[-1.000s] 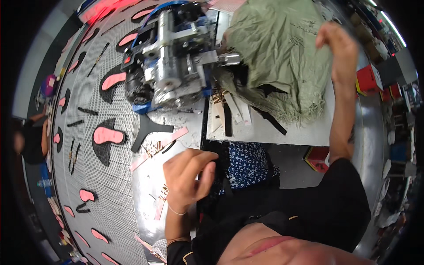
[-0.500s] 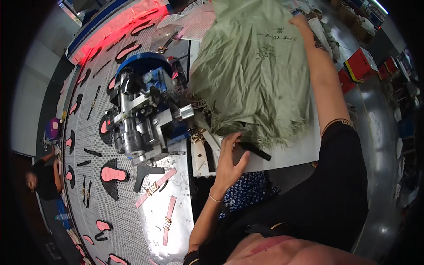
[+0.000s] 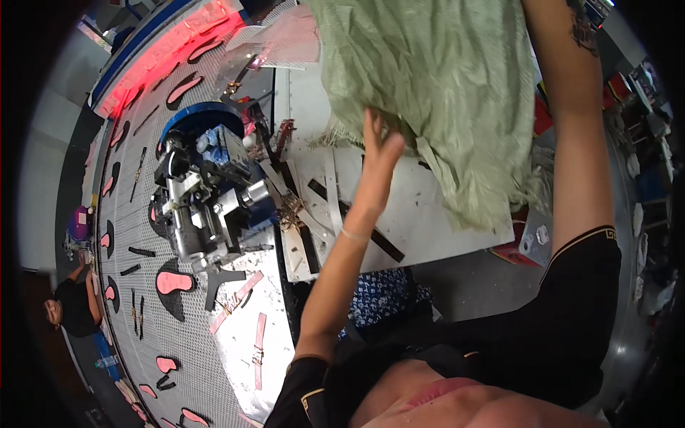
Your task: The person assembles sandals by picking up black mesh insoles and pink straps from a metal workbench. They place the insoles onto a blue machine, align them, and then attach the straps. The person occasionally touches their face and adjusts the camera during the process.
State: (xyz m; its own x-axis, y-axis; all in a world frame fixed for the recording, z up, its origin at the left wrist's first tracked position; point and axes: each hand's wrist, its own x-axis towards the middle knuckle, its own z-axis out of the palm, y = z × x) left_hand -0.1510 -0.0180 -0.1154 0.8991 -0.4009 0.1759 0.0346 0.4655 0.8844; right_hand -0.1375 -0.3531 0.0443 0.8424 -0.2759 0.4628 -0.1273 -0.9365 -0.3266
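A pale green woven sack (image 3: 442, 93) with frayed edges hangs over the white table (image 3: 421, 196), its upper part cut off by the top of the view. My left hand (image 3: 382, 160) is at the sack's lower edge, thumb and fingers apart. I cannot tell whether its fingertips press on the fabric. Along the sack's right side stretches my right forearm (image 3: 581, 143); the hand itself lies beyond the top edge. Dark strips (image 3: 385, 246) and a pile of gold-coloured buckles (image 3: 291, 214) lie on the table around my left wrist.
To the left stands a metal machine (image 3: 207, 192) with a blue wheel. Beyond it, a mesh conveyor (image 3: 207, 357) carries pink insoles (image 3: 175, 283) and black straps. Pink straps with buckles (image 3: 258, 353) lie on a shiny plate. A co-worker (image 3: 75, 307) is at the far left.
The sack has been raised and shifted, uncovering strips on the table. My left hand has moved up and forward to its edge. My right hand has gone out of view at the top.
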